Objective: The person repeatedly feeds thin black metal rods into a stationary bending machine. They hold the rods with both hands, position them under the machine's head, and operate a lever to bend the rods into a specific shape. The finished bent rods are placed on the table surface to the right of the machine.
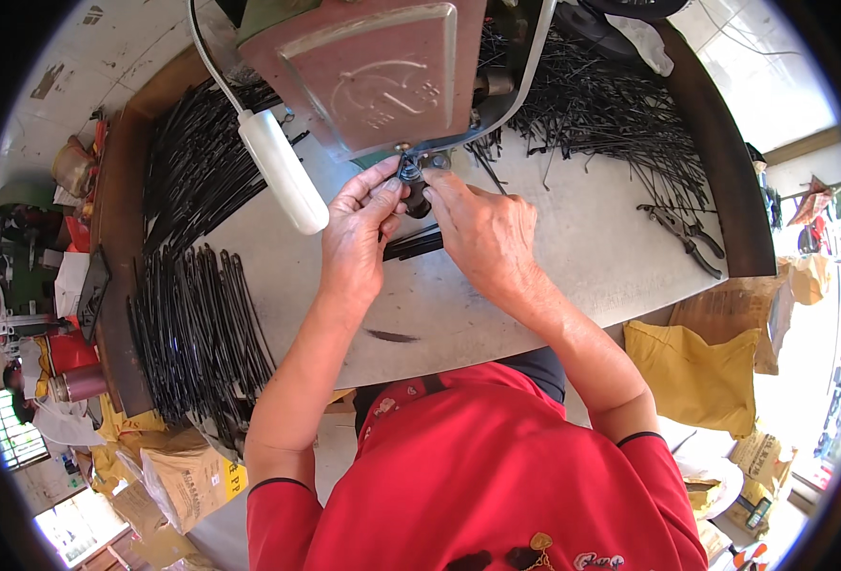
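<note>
Both hands meet at the working head of a machine with a dusty red metal cover (373,71). My left hand (354,238) is closed, thumb and fingers pinched beside the small dark metal parts (411,169) under the cover. From the other side my right hand (487,233) reaches in, its fingers bent and pressed together at the same spot. Whatever small piece lies between the fingertips is too hidden to make out. Just below the hands, several thin black rods (415,245) lie on the pale metal tabletop (487,324).
Bundles of black rods (202,324) lie at the left, with a tangled heap (592,105) at the far right. A white lamp (285,171) hangs beside my left hand. Pliers (684,235) rest near the right edge. A raised brown rim (725,162) borders the table.
</note>
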{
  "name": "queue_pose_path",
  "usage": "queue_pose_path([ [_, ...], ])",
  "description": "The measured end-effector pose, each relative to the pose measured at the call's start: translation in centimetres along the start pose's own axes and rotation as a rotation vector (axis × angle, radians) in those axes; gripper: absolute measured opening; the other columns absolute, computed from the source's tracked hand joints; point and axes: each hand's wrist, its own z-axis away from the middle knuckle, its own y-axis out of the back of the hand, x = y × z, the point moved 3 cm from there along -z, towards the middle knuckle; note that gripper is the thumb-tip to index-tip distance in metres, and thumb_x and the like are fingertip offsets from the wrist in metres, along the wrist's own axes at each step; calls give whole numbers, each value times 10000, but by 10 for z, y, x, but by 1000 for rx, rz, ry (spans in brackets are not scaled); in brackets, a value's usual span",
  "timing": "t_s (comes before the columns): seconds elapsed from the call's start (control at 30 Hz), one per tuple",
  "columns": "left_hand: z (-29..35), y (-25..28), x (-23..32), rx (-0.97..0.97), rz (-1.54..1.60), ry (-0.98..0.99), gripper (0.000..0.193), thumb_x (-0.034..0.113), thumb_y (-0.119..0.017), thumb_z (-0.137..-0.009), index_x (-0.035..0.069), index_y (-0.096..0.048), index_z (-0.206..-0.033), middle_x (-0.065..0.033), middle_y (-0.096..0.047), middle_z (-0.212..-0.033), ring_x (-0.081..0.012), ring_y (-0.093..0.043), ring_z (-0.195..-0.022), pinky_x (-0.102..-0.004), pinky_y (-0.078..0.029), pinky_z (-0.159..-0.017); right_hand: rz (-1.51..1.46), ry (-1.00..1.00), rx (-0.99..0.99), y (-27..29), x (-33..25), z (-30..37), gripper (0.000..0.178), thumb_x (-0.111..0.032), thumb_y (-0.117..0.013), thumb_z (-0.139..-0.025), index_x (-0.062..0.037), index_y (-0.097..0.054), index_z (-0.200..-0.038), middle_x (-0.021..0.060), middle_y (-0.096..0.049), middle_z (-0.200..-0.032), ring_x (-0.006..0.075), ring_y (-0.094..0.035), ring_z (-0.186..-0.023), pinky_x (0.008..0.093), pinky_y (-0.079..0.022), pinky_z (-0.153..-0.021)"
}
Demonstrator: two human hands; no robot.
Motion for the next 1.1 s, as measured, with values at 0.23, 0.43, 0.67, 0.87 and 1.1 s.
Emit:
queue_pose_path([
  [0.23,-1,3,6,-1,-35,17,274,28,-628,-879,-22,-601,-1148,-55,-631,-874,-44,-501,-673,-152,-377,-543,25,23,20,-3,1,1,166,-47,-561,-796,-74,-557,-960,73,-613,-627,286,-611,-500,383,-442,-415],
  [0.43,0,4,6,-6,-41,23,291,25,-612,-891,-24,-586,-1176,-72,-619,-893,-51,-500,-686,-146,-382,-550,19,43,40,-5,2,2,224,-46,-564,-790,-71,-564,-1012,70,-609,-626,274,-608,-492,372,-438,-410],
  [0.67,-1,2,6,-12,-69,9,278,31,-625,-883,-10,-601,-1157,-47,-633,-871,-38,-503,-673,-139,-391,-557,37,34,36,-7,2,3,243,-57,-569,-798,-76,-567,-1040,65,-604,-622,269,-608,-492,370,-437,-410],
  [0.87,1,-1,5,-13,-32,-11,276,35,-621,-888,-14,-596,-1159,-46,-628,-863,-39,-493,-669,-144,-391,-563,33,38,45,-8,4,4,241,-69,-574,-805,-74,-567,-1045,61,-604,-623,259,-607,-488,366,-436,-407],
  [1.1,0,0,4,-3,-22,8,291,29,-607,-895,-18,-582,-1181,-57,-618,-879,-42,-482,-668,-146,-380,-555,16,40,56,-7,3,5,252,-69,-574,-805,-75,-569,-1057,60,-610,-632,253,-610,-489,364,-443,-410],
])
